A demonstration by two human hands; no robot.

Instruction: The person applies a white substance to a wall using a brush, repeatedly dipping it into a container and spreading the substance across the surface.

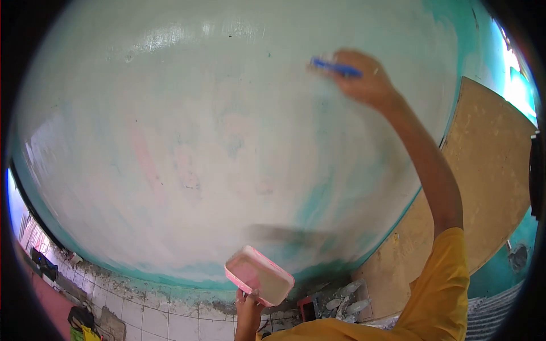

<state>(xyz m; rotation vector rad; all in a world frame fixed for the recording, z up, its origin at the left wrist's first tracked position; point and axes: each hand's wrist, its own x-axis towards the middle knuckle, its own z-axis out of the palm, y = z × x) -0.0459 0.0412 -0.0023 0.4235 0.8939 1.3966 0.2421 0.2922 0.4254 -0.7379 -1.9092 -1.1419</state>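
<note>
The blue-handled tool (335, 68) lies flat against the wall (170, 142), high on its right part, where the pale coat meets a faint teal streak. Its working end is blurred, so its shape cannot be told. The right hand (367, 82) is closed around the handle, fingers wrapped over it and knuckles turned away from the wall, the arm stretched up from a yellow sleeve (446, 284).

Low against the wall, below its middle, the pink tray (260, 275) is tilted with its open side up and holds a layer of pale paste. The left hand (248, 310) grips it from underneath — thumb on the near edge, the other fingers hidden beneath the tray. A dark smear of shadow falls on the wall just above the tray.

The wall is mostly whitish-green, wet-looking near the top, with pink and teal patches showing through and a teal band along its base. A wooden board (489, 170) leans against the wall's right end. At the foot of the wall runs a tiled floor (153, 318), with grey rubble (341, 304) heaped near the board.
</note>
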